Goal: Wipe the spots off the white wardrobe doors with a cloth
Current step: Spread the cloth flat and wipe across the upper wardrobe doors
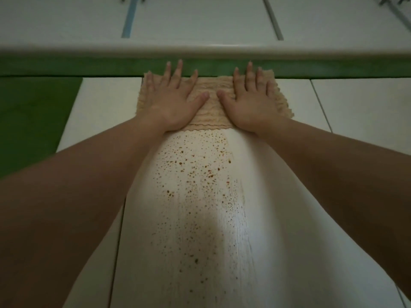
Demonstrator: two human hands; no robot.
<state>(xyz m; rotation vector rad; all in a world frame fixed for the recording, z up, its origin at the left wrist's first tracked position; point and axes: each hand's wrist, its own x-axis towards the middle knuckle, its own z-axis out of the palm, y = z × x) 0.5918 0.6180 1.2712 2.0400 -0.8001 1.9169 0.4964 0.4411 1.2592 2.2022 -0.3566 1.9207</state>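
A beige ribbed cloth [211, 103] lies flat against the top of a white wardrobe door [200, 218]. My left hand [175, 101] presses on the cloth's left half, palm down with fingers spread. My right hand [251, 101] presses on its right half the same way. The fingertips of both hands reach up onto a green strip [89, 67]. Below the cloth, many brown spots [195, 172] are scattered down the middle of the door between my forearms.
A white moulding [200, 50] runs across above the green strip. A green panel [33, 121] sits at the left. Neighbouring white door panels [360, 107] lie to the right, with seams between them. The ceiling [200, 16] shows above.
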